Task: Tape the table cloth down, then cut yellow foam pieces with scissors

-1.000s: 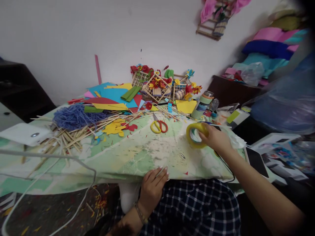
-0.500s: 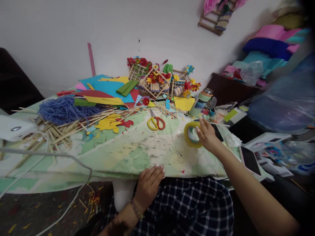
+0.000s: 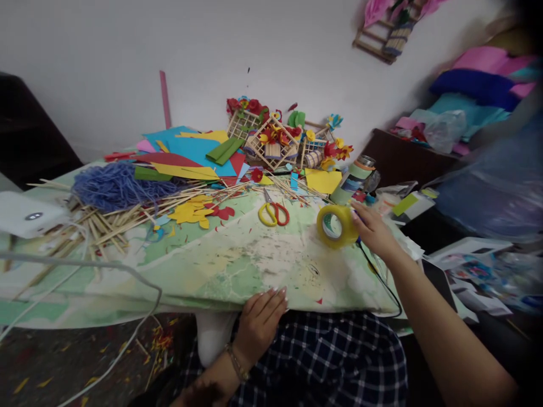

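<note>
A roll of yellowish clear tape (image 3: 348,229) sits tilted on the right part of the table, its hole facing me. Just behind its right side is my right hand (image 3: 373,229), fingers curled round a blue thing (image 3: 358,240) mostly hidden by the hand and the roll. From it a black cord (image 3: 386,285) runs down towards the table's front edge. Whether my fingers also touch the roll I cannot tell. My left hand (image 3: 261,322) lies flat at the front edge, fingers stretched out, holding nothing. Scissors (image 3: 275,213) with yellow and red handles lie open-bladed or closed, unclear, mid-table.
Blue yarn (image 3: 121,186) lies on wooden sticks (image 3: 106,229) at the left, beside yellow paper cutouts (image 3: 193,212). Coloured sheets (image 3: 190,150) and stick frames with paper flowers (image 3: 274,144) stand at the back. A white device (image 3: 31,215) and cable (image 3: 127,268) are at left.
My right hand has shifted right and now grips a blue thing with a black cord. The tape roll has tipped more upright. The view has turned slightly left; my left hand stays put.
</note>
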`<state>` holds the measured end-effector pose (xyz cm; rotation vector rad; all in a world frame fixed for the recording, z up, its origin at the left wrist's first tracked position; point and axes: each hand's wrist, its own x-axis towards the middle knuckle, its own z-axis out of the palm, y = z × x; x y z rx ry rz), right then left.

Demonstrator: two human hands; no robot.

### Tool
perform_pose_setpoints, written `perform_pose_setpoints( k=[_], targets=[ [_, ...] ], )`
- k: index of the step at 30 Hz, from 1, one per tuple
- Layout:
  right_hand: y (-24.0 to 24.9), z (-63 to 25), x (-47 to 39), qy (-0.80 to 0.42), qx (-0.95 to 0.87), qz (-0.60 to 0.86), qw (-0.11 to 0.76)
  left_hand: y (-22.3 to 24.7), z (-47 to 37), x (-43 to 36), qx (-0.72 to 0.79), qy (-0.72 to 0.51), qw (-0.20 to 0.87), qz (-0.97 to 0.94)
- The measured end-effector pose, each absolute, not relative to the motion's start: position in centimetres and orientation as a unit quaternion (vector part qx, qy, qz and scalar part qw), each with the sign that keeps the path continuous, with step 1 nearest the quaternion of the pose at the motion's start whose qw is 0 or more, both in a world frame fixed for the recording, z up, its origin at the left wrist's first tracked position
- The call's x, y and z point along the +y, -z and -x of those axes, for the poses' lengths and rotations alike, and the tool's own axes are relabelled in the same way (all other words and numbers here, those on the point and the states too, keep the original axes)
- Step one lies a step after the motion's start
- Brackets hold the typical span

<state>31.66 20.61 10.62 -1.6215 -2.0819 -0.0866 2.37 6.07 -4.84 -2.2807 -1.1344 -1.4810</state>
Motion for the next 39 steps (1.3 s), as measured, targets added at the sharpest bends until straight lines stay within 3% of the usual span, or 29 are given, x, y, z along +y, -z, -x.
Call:
perform_pose_setpoints(
  k=[3,6,11,16,24,39],
  targets=[
    [-10.0,-31.5,20.1,-0.029,-0.793,0.581,0.181,4.3,-3.1,5.8,-0.412,0.503,0.076,0.756],
    [-9.5,-31.2,20.6,-0.050,-0.793,0.583,0.169,2.8,-5.7,5.2,-0.414,0.483,0.037,0.771],
    [-9.2,-30.7,22.1,-0.026,-0.789,0.587,0.179,0.3,-13.1,5.3,-0.323,0.330,0.044,0.886],
    [-9.2,-30.8,22.1,-0.011,-0.794,0.583,0.170,-0.4,-17.3,7.3,-0.350,0.222,0.002,0.910],
    [-10.5,-29.8,26.0,-0.002,-0.811,0.573,0.120,-0.9,-16.8,9.4,-0.265,0.192,-0.091,0.941],
    [-12.1,-25.9,33.6,0.010,-0.795,0.602,0.074,-0.4,-16.7,9.8,-0.256,0.202,-0.102,0.940]
  ],
)
